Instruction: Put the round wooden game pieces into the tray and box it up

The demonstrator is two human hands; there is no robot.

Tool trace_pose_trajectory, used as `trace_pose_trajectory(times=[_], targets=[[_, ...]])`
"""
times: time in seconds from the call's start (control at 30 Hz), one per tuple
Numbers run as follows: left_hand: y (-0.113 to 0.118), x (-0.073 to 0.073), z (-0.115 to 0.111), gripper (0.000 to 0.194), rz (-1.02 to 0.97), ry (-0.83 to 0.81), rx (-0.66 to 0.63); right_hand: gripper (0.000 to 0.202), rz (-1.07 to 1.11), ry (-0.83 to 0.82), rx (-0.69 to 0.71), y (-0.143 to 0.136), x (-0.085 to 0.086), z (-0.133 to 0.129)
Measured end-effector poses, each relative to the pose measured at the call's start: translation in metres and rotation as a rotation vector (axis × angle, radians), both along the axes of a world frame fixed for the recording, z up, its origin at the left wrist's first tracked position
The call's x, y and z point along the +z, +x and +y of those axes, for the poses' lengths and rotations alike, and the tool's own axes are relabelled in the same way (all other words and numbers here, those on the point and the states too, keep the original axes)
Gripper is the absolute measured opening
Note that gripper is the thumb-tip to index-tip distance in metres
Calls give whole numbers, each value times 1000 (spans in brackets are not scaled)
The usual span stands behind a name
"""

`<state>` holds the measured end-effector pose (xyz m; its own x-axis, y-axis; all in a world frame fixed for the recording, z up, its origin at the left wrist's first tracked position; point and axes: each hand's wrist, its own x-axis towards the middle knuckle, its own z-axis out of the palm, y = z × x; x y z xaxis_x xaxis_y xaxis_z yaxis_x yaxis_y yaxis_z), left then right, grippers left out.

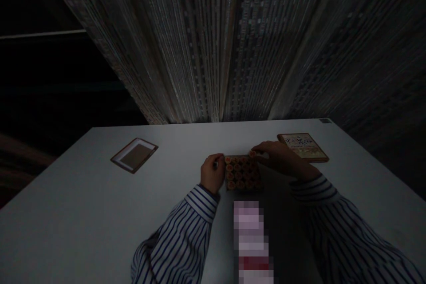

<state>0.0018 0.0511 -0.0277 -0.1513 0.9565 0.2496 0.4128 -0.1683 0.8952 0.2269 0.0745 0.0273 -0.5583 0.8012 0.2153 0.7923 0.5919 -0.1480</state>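
A shallow square box (226, 184) filled with rows of round wooden pieces (238, 175) with red markings lies near the middle of the white table. My left hand (213, 173) is at the box's left edge, fingers curled, with the thumb and forefinger close to its upper left corner. At the upper right corner, my right hand (274, 156) pinches one round piece (253, 154) between thumb and fingers. The picture is dark, so the markings are hard to read.
The white table (83, 195) carries an open lid or tray (135, 156) at the left and a flat printed box cover (308, 146) at the right. A pixelated strip (251, 239) covers the area below the box. Ribbed curtains (213, 44) hang behind the table.
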Motion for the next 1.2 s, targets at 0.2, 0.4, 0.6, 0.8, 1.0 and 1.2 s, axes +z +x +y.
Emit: trace_pose_trajectory(times=[0.2, 0.4, 0.6, 0.8, 1.0, 1.2], targets=[[0, -1, 1, 20, -13, -29, 2, 23, -3, -37, 7, -2, -1, 0], [0, -2, 2, 21, 7, -36, 1, 21, -8, -77, -1, -2, -2, 1], [0, -3, 2, 21, 9, -34, 1, 20, 0, -114, -12, -4, -3, 1], [0, -5, 3, 21, -16, -46, 3, 17, 8, -111, -1, -3, -4, 1], [0, -6, 4, 21, -41, -62, -10, 18, 8, -132, -16, -3, -4, 3], [0, -3, 2, 21, 2, -48, -7, 18, -2, -106, 18, 0, -7, 4]])
